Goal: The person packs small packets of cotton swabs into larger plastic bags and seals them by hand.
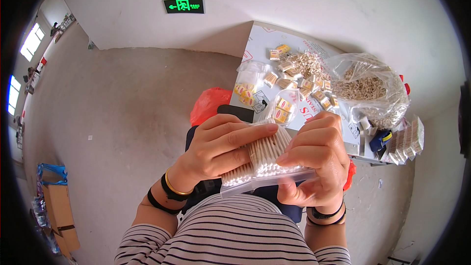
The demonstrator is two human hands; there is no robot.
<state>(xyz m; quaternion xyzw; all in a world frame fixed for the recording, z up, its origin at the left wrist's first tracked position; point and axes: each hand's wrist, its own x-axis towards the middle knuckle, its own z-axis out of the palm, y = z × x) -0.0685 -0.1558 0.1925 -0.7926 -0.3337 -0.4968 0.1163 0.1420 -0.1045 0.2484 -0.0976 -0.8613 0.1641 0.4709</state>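
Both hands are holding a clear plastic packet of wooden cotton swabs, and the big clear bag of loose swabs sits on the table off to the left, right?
Not quite. In the head view the big clear bag of loose swabs sits to the right on the white table. Both the left hand and right hand do hold the clear plastic packet of wooden cotton swabs.

A: What's in the hands?

B: A bundle of swabs (265,154), wooden sticks with white cotton tips, packed side by side in a clear pouch (267,179).

A: How does it sit?

B: Tilted, the sticks fanning up and to the right, the lower tips in a white row at the pouch's near edge. That clear edge runs across below them, slightly blurred.

A: And where?

B: Close in front of the chest, above the lap, between both hands.
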